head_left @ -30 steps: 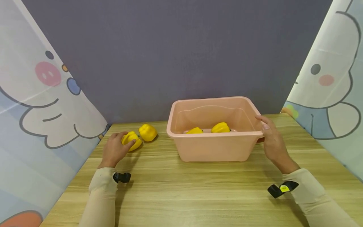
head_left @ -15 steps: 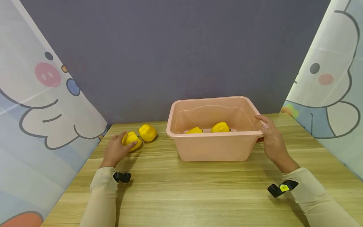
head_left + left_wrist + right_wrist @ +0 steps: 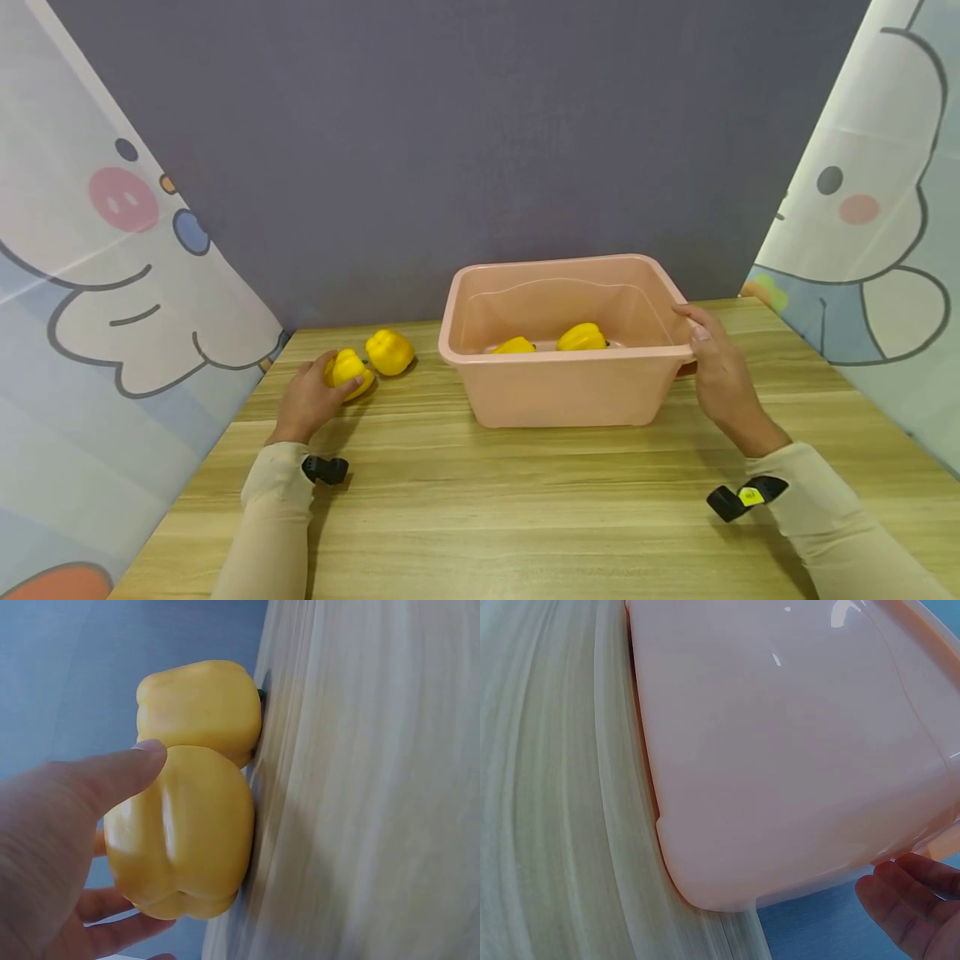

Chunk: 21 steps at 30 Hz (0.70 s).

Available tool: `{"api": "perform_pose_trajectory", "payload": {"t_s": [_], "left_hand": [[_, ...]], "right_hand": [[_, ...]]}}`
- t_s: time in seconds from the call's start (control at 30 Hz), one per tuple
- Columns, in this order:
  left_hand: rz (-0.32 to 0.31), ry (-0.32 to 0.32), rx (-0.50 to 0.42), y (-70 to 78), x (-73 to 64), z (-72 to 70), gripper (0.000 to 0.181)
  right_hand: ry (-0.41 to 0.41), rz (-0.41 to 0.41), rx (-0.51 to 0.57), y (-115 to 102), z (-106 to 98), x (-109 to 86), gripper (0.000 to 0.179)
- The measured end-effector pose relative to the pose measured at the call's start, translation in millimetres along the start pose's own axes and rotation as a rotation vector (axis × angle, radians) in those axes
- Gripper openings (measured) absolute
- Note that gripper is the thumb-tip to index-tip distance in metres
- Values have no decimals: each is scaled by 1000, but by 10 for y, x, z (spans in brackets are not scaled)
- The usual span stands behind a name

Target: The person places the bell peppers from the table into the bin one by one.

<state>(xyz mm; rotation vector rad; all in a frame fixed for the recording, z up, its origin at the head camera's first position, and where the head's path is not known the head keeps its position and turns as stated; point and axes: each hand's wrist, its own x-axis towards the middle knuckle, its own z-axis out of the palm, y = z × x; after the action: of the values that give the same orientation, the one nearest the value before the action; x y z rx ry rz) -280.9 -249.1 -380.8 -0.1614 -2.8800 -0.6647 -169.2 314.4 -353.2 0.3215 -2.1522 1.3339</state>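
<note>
"Where's the yellow bell pepper [image 3: 351,373] that's in hand?"

"At the far left part of the bench [image 3: 525,517]. The left hand [image 3: 306,402] has it, thumb on one side and fingers curled round the other."

"Anything beside it?"

"A second bell pepper [image 3: 390,352], also yellow, just behind and to the right. I can't tell whether the two touch."

"And the tub?"

"The pink plastic tub [image 3: 562,392] stands upright to the right of that pair, apart from them. Two more yellow peppers lie inside: the left-hand pepper [image 3: 513,345] is largely hidden by the near wall, while the right-hand pepper [image 3: 582,337] shows more of itself and a bit of dark green stem."

"What about the right hand [image 3: 723,379]?"

"It grips the tub's rim at the right end. The right wrist view shows fingertips close under that rim, on the outside."

"What else is around?"

"Pale beige sleeves [image 3: 273,508] on both arms, and a black device [image 3: 325,470] at each wrist, the right one bearing a yellow label [image 3: 749,497]. Behind the bench rises a dark grey panel [image 3: 480,167], with a cartoon-printed sheet [image 3: 120,325] on either side."
</note>
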Motion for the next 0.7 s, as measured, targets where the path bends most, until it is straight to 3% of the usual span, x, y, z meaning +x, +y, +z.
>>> {"api": "perform_pose_trajectory", "payload": {"t_s": [0.7], "left_hand": [[-21, 6, -8, -16, 24, 110, 86]], "right_hand": [[15, -6, 10, 21, 6, 4, 44]]}}
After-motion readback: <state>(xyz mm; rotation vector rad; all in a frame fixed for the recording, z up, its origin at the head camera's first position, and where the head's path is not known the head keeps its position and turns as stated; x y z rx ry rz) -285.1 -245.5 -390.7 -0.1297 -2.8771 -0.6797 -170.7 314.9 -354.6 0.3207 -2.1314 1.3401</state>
